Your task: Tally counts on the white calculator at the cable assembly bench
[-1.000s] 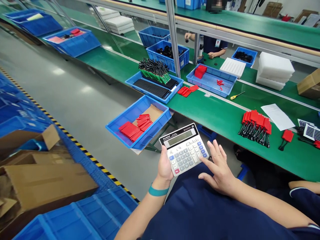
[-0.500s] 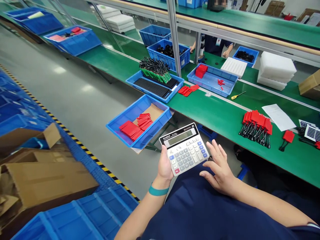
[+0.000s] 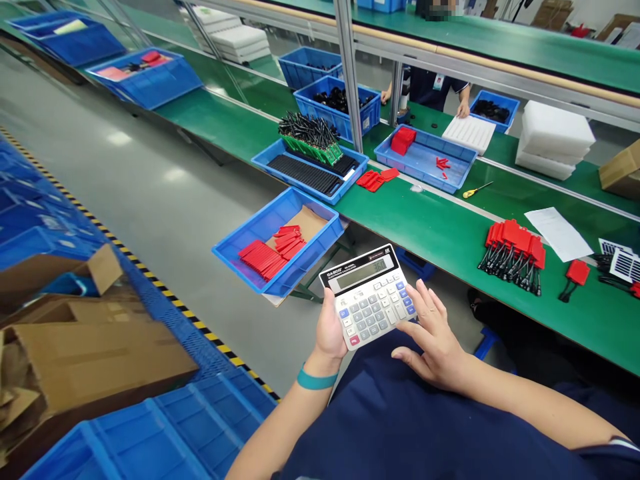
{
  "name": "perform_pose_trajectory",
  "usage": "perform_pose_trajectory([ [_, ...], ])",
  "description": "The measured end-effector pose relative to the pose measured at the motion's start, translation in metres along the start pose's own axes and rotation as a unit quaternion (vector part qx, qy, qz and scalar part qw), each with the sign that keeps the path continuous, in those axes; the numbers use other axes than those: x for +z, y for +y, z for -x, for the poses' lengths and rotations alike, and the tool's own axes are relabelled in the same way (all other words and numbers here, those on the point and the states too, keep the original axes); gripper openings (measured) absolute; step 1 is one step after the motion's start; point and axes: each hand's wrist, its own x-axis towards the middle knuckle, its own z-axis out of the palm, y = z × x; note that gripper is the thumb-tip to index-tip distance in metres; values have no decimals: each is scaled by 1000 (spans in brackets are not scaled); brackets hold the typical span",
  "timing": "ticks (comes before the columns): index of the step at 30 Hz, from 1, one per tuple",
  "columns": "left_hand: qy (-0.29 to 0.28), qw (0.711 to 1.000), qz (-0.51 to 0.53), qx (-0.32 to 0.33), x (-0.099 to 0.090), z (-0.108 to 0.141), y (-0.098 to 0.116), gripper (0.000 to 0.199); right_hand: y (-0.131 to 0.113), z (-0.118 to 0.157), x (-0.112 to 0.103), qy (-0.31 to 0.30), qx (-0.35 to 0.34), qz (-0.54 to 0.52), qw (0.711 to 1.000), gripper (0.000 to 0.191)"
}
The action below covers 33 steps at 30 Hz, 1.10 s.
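A white desktop calculator (image 3: 371,303) with a black top band and grey, blue and red keys is held tilted in front of my body; its display reads 360. My left hand (image 3: 331,327), with a teal wristband, grips it at the lower left edge, thumb on the front and the other fingers hidden behind. My right hand (image 3: 434,340) is over the calculator's right edge, fingers apart, with fingertips close to the right-hand keys. Whether a fingertip presses a key I cannot tell. Just beyond the calculator stands a blue tray (image 3: 235,230) with red flat pieces (image 3: 270,257).
A green workbench (image 3: 425,233) carries a blue tray of black parts (image 3: 305,175), red pieces with black cables (image 3: 515,243), a yellow screwdriver (image 3: 473,192) and a paper sheet (image 3: 557,233). Cardboard boxes (image 3: 100,360) and blue crates (image 3: 165,427) are at left. Across the bench, a co-worker's hand (image 3: 464,107) touches white foam.
My right hand has moved slightly left, its fingers now over the calculator's right edge. My left hand keeps its hold. The co-worker's hand has moved onto the white foam.
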Motion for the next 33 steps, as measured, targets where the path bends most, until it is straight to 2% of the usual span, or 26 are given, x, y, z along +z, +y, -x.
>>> perform_pose_trajectory([
  [3, 2, 1000, -6, 1, 2, 1, 0, 83, 1, 0, 2, -12, -10, 14, 1000, 46],
  [7, 0, 1000, 2, 6, 4, 2, 1, 81, 3, 1, 6, -53, 5, 43, 998, 50],
  [15, -19, 1000, 0, -12, 1, 0, -3, 86, -2, -2, 7, -33, -16, 37, 999, 56],
  [22, -30, 999, -20, 8, 2, 1, -9, 84, -9, -9, 12, -40, -37, 48, 997, 63],
  [30, 12, 999, -37, 32, 0, 3, -16, 79, -12, -11, 18, -78, -29, 63, 995, 70],
  [33, 17, 999, -37, 31, -1, 3, -15, 79, -11, -9, 17, -65, -27, 59, 996, 69],
])
